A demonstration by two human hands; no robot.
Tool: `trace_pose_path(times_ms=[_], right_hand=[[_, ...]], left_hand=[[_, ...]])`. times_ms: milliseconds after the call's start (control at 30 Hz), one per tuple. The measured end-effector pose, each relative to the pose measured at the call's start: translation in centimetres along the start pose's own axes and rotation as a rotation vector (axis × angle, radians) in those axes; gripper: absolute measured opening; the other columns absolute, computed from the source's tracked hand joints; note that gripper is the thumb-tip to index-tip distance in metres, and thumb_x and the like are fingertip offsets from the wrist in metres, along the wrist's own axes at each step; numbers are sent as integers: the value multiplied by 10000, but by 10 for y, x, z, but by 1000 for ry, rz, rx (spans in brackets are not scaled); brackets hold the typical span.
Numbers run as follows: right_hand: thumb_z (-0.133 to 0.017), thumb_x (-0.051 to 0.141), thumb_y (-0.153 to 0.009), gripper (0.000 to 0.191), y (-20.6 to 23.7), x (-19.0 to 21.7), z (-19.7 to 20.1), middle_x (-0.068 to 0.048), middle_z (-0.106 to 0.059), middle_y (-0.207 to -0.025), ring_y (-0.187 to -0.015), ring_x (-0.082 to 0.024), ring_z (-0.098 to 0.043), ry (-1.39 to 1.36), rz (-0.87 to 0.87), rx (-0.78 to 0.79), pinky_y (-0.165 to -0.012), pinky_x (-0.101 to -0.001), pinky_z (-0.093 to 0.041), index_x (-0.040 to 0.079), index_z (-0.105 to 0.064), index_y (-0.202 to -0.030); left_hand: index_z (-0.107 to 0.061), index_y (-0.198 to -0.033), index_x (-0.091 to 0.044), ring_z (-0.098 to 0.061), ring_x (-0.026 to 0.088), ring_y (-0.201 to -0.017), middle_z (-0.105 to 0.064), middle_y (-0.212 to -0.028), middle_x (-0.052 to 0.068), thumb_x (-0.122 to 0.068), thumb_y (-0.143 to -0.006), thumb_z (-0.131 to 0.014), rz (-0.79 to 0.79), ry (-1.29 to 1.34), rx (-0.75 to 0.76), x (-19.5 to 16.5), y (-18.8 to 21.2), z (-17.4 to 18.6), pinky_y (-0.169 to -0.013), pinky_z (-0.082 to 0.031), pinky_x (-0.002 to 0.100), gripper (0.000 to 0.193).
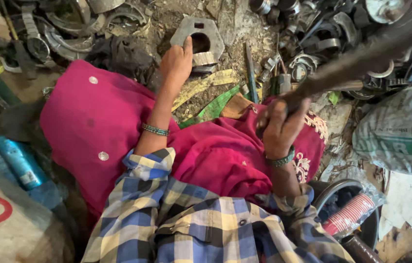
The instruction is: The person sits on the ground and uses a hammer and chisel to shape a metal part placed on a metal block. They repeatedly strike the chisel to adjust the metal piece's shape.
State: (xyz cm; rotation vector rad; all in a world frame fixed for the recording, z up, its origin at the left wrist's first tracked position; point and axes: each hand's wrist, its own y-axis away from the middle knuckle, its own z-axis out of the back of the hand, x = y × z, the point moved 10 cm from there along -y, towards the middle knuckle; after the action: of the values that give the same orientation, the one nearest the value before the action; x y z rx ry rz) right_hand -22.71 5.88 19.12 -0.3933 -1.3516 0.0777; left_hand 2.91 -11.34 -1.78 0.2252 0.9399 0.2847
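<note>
Reaching forward, the left hand (177, 61) is laid against a flat grey metal plate (197, 36) with a rounded opening, set on the dirt floor (186, 14). The thumb is raised along the plate's left edge; whether the fingers are closed on the plate cannot be told, as they are hidden behind the palm. A small ribbed metal block (204, 59) is seen just beside the hand, under the plate.

The right hand (280, 124) is closed around the end of a long dark rod (362, 58), which is blurred and slants up toward the upper right. Beaded bangles are worn at both wrists.

Pink cloth (94, 122) is spread over the lap, between the two arms. Curved metal rings (65, 39) are heaped on the floor at upper left, with more scrap parts (313, 44) piled at upper right. A blue bottle (18, 163) lies at the left, and a sleeve of red cups (349, 214) at lower right.
</note>
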Motion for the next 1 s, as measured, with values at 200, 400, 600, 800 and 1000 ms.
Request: trace_pose_path(times_ms=[200,400,600,800,1000], right_hand=[[-541,215,-1109,181,36,-124,-45,-82,-633,-750,-567,-235,-613,993,-113,346,-463,-368,-459,39,-526,-1146],[-539,273,-1066,237,44,-135,-19,-73,-610,-646,-465,-165,-575,765,-596,337,-391,-332,-458,45,-512,-1126],[-545,222,-1124,201,6,-16,-10,-27,-601,-728,-514,-106,-552,45,-51,9,-440,-282,-481,31,-497,-1164],[-592,243,-1094,251,44,-140,-45,-102,-653,-755,-556,-133,-558,851,-335,359,-467,-301,-455,28,-534,-1212],[-592,289,-1074,273,66,-196,-33,-22,-596,-693,-518,-116,-549,381,-724,230,-427,-277,-452,23,-562,-1129]], left_hand=[[-744,-808,37,-671,532,-875,-693,-872,325,-610,-1031,-345,-103,-50,-30,-9,3,10,-803,-520,608,792],[-728,-839,62,-669,536,-896,-691,-897,344,-589,-1049,-351,-64,-15,-46,-4,1,18,-843,-525,595,781],[-737,-786,51,-666,524,-907,-692,-899,333,-603,-1018,-364,-40,20,-45,-7,4,12,-826,-507,610,788],[-735,-780,38,-660,531,-884,-686,-878,338,-615,-1033,-352,-105,15,-84,-7,0,18,-811,-504,612,798],[-705,-766,63,-656,511,-835,-680,-839,325,-713,-1008,-313,29,134,-46,8,-6,21,-787,-488,598,903]])
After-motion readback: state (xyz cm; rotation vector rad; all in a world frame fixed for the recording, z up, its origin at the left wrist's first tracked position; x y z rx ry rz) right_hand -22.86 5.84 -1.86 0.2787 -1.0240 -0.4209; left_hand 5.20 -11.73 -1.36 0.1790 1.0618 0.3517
